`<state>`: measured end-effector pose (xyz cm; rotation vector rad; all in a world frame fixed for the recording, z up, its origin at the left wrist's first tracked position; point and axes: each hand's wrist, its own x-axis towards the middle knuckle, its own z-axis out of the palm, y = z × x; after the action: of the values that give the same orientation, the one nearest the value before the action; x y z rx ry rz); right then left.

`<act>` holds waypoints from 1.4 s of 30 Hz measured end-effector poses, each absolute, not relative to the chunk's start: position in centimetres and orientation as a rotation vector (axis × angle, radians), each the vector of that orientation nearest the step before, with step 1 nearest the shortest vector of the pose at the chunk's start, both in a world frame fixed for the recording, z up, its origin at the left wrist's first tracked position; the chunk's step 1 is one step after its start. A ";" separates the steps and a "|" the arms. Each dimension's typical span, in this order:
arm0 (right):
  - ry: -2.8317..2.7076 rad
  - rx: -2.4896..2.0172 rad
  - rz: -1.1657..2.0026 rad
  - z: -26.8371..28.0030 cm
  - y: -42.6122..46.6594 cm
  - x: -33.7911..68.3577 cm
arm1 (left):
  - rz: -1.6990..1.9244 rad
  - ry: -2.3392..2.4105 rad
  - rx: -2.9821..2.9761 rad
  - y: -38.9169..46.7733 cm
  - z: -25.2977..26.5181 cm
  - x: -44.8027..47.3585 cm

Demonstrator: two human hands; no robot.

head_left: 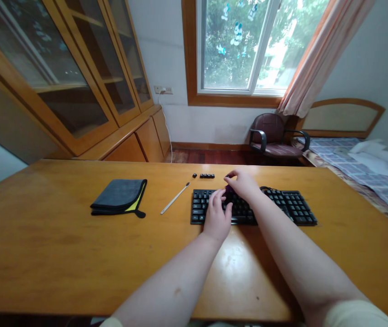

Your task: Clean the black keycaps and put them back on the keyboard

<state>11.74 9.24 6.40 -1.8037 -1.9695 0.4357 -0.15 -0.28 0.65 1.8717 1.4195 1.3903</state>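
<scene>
Resting on the left part of the black keyboard [242,211] in the head view, the only view given, the left hand [217,215] has its fingers lightly curled and its thumb held apart from them, closed on nothing that I can make out. The right hand [243,184] is over the keyboard's far edge, thumb and forefinger tips close together beside a small dark reddish item [228,187]; I cannot tell whether they pinch it. The keyboard lies flat on the wooden desk [78,254], its near edge facing the person, its right part crossed by the right forearm, with a bit of black cable [267,188] behind it. Just beyond its far left edge are a short row of black keycaps [207,175] and, left of that, 1 loose keycap [194,175]. Further left lie a thin pale brush [175,198] with a dark head and a folded grey cloth [117,195] with yellow showing inside. I judge the keyboard light and stiff, apt to slide on the smooth desk, so a hold by its frame at the 2 short ends should suit. The keycaps are likely hard, very light and easily flicked away: best pinched by opposite sides with 2 fingertips.
</scene>
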 end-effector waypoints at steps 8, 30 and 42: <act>-1.786 -1.614 0.697 5.6 0.4 14.0 | 1.128 1.138 2.071 -0.1 1.5 -0.6; -1.256 -1.265 0.920 2.4 0.6 14.4 | 1.372 1.116 1.402 0.6 0.1 0.1; -1.286 -0.984 1.331 2.5 0.4 14.9 | 1.427 0.990 1.103 0.2 1.4 0.3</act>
<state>14.87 0.41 2.52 -0.9837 -1.2858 1.3306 0.32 0.19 1.36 1.1035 0.9897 1.4266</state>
